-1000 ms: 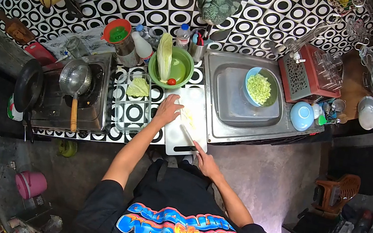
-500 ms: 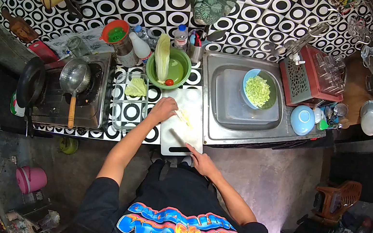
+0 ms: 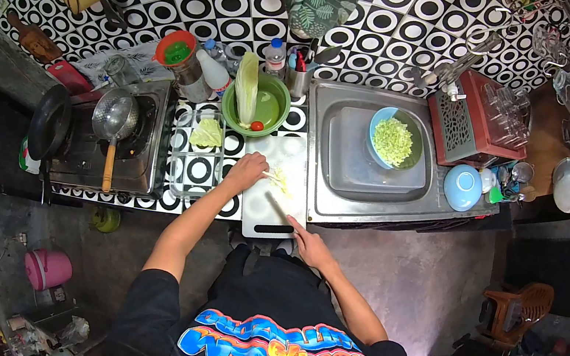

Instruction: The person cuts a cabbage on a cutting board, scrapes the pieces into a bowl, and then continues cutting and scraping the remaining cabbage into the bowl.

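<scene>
A white cutting board point(image 3: 262, 206) lies at the counter's front edge, with shredded pale cabbage point(image 3: 280, 183) on it. On the board's left side, my left hand point(image 3: 249, 171) has its fingers closed on a pale cabbage piece, most of which the hand hides. My right hand point(image 3: 314, 249) grips the handle of a knife point(image 3: 278, 207) near the board's front right edge. Its blade points up and left over the board, just short of the shreds. Behind the board, a green basin point(image 3: 275, 111) holds a napa cabbage point(image 3: 246, 90) and a tomato point(image 3: 256, 126).
Left of the board, a clear glass dish point(image 3: 194, 177) holds a cabbage leaf point(image 3: 207, 134). A blue bowl of chopped cabbage point(image 3: 392, 141) stands over the sink point(image 3: 308, 195) on the right. A pan with a wooden handle point(image 3: 115, 115) sits on the stove point(image 3: 141, 170).
The knife blade has shifted slightly, and the shreds beside my left hand lie a little differently. Both hands stay in nearly the same places. The whole view has tilted slightly.
</scene>
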Motion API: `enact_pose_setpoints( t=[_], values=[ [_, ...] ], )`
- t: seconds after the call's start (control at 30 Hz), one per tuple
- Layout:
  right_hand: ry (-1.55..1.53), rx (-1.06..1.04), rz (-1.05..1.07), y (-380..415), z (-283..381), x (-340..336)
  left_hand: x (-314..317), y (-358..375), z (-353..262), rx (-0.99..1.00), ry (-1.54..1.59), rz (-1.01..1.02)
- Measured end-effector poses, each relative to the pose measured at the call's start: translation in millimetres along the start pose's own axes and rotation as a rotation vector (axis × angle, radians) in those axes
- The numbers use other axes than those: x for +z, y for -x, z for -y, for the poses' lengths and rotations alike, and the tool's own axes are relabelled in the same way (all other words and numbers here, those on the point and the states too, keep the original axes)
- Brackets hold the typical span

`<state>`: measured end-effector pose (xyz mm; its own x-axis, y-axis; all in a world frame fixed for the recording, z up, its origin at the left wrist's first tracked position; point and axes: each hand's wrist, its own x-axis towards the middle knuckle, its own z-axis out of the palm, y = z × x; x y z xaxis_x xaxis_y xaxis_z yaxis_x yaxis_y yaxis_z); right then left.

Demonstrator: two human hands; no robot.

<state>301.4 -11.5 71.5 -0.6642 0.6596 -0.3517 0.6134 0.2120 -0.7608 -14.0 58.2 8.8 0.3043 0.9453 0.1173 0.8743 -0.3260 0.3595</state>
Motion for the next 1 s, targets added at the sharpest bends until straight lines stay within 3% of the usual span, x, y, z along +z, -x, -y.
enact_pose_setpoints(
  t=[0.5,0.6,0.7,0.87,1.0],
  values=[
    [0.048,0.089,-0.074,0.8,6.6,9.1,11.3,12.8,-4.1,-0.03,-0.189,-0.033],
    [0.024,0.045,-0.052,-11.9,15.6,12.7,12.1,16.3,-5.7,-0.053,-0.162,-0.043],
    [0.023,-0.107,-0.24,-27.0,4.5,31.2,11.4,22.3,-3.5,-0.104,-0.128,-0.083],
    [-0.024,0.061,-0.209,-14.3,3.1,25.0,13.1,36.3,-3.6,-0.257,-0.031,-0.135],
    [-0.118,0.07,-0.185,-14.4,12.1,21.2,2.6,31.0,-6.5,-0.207,0.047,-0.133]
  ],
)
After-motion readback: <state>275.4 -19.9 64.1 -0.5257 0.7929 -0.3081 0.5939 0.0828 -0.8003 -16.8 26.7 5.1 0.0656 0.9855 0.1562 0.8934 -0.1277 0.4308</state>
